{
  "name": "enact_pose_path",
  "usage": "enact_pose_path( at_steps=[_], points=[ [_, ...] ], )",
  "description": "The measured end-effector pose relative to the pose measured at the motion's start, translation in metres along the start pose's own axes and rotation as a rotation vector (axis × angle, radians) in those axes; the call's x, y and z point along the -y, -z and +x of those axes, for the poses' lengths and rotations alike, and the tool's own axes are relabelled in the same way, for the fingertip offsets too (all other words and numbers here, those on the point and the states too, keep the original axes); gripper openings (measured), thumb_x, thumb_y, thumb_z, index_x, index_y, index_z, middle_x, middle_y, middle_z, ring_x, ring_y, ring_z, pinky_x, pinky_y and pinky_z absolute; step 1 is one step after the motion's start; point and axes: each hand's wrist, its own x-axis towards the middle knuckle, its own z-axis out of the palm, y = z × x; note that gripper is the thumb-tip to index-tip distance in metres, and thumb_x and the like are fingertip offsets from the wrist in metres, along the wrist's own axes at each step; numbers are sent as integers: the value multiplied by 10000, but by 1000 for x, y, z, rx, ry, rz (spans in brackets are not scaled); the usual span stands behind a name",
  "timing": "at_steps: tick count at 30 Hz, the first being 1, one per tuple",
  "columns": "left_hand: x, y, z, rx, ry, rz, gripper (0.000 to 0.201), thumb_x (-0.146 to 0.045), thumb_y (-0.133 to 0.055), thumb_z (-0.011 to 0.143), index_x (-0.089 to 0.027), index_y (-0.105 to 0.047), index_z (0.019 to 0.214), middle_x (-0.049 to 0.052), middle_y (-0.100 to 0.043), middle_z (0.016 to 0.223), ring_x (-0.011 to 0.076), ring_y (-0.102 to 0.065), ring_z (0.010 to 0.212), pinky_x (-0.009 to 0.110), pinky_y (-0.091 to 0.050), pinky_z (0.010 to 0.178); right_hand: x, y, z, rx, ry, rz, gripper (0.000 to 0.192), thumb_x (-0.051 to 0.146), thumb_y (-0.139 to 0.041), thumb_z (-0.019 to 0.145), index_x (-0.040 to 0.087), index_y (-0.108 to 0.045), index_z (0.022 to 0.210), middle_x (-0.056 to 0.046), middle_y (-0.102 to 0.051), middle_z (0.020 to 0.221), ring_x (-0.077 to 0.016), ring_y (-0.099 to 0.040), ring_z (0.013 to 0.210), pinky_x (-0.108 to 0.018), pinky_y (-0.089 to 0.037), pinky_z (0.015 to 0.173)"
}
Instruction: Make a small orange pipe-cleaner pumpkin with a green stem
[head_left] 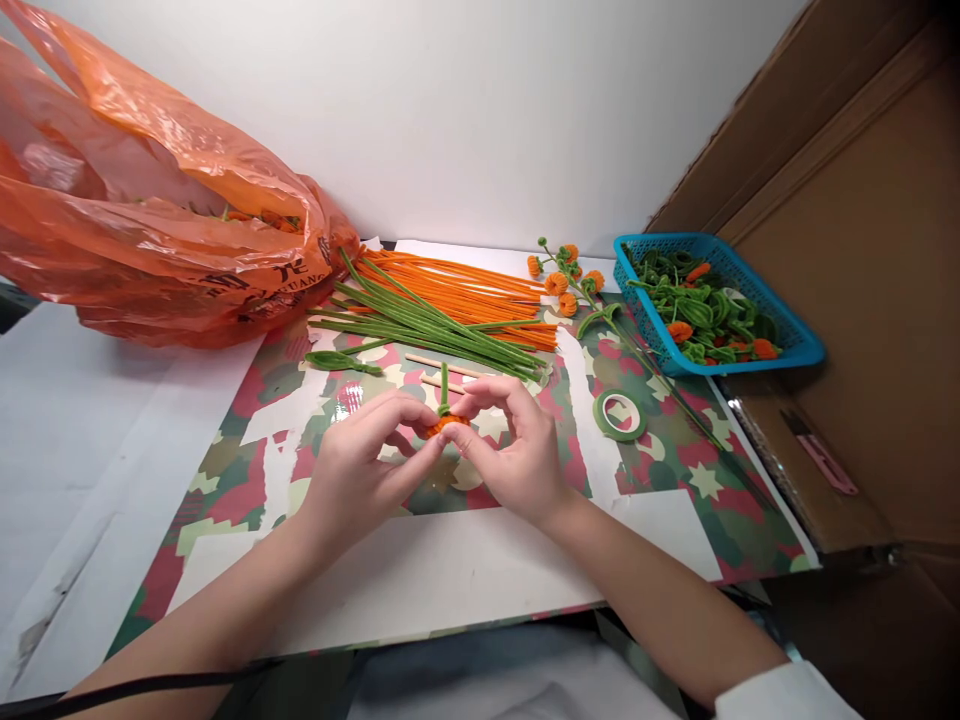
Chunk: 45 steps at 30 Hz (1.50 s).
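Mid-mat, both hands pinch one piece — left hand (pixel 360 465) and right hand (pixel 517 450) fingertips grasping the orange bud (pixel 448 424), green stem (pixel 444 386) sticking up. Looks like mid-shaping; next needs a firm twist at the base.

orange bag (pixel 150 200), blue basket (pixel 795 345), camouflage-patterned mat (pixel 675 470), green tape roll (pixel 620 415)

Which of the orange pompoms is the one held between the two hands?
The pompom with a short green stem, pinched between left hand and right hand. The others sit on a branch or in the basket.
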Motion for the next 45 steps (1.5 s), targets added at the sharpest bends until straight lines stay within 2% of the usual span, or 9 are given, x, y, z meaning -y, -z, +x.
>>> enact_pose_path(
  at_steps=[8,12,15,18,27,33,37,41,45],
  points=[
    [-1,-3,-1,-7,-32,-6,48,-210,-626,841,-190,-624,797,0,-637,740,116,-597,649,204,-555,526,-1,-4,-1,-37,-92,73,138,156,-642,820,225,-590,928,9,-657,792,-135,-666,724,-331,-592,766],
    [-3,-2,-1,-17,202,-188,109,-293,-669,832,-195,-627,808,-3,-640,751,127,-625,654,211,-553,532,0,-1,-1,-55,-89,5,105,229,-668,820,229,-605,904,-18,-683,857,-153,-664,781,-335,-583,763],
    [-3,-1,1,-18,405,-396,207,-387,-694,813,-195,-617,816,-1,-658,730,128,-628,583,211,-534,474,1,-1,-2,-62,-23,-92,164,251,-733,760,221,-615,870,-18,-686,818,-153,-644,735,-297,-569,664],
    [-3,-2,2,-6,489,-491,271,-429,-737,765,-187,-615,780,0,-666,702,127,-619,541,218,-535,462,2,-2,-3,-50,-29,-126,143,234,-741,752,219,-630,842,-8,-705,773,-152,-659,709,-261,-548,579],
    [-5,-2,2,-2,482,-420,269,-436,-716,780,-178,-651,742,-5,-647,608,123,-611,518,195,-510,450,0,-4,-2,-48,-92,-7,35,181,-689,800,213,-703,806,-25,-727,795,-177,-694,816,-308,-584,712],
    [3,-3,2,36,500,-462,276,-438,-721,784,-193,-625,866,16,-676,767,136,-631,570,241,-557,483,-2,-3,-1,-49,-206,42,45,199,-703,775,212,-716,816,-44,-735,854,-182,-691,787,-292,-583,613],
    [4,-1,2,-11,344,-388,295,-386,-757,759,-210,-663,976,56,-702,957,189,-691,825,271,-612,643,0,2,4,12,-85,-56,108,150,-716,768,230,-732,838,-27,-740,843,-182,-686,836,-340,-582,771],
    [0,0,3,-2,352,-374,228,-397,-753,762,-186,-708,834,55,-732,860,196,-709,780,276,-617,663,1,3,4,-8,-55,-49,159,145,-713,784,236,-723,913,-22,-738,859,-165,-694,780,-330,-585,759],
    [-2,0,1,-18,354,-349,263,-377,-771,748,-182,-718,917,60,-747,884,196,-713,750,293,-624,657,2,3,2,-5,62,-85,130,126,-681,815,233,-704,885,-16,-746,839,-175,-704,838,-335,-583,783]
  ],
)
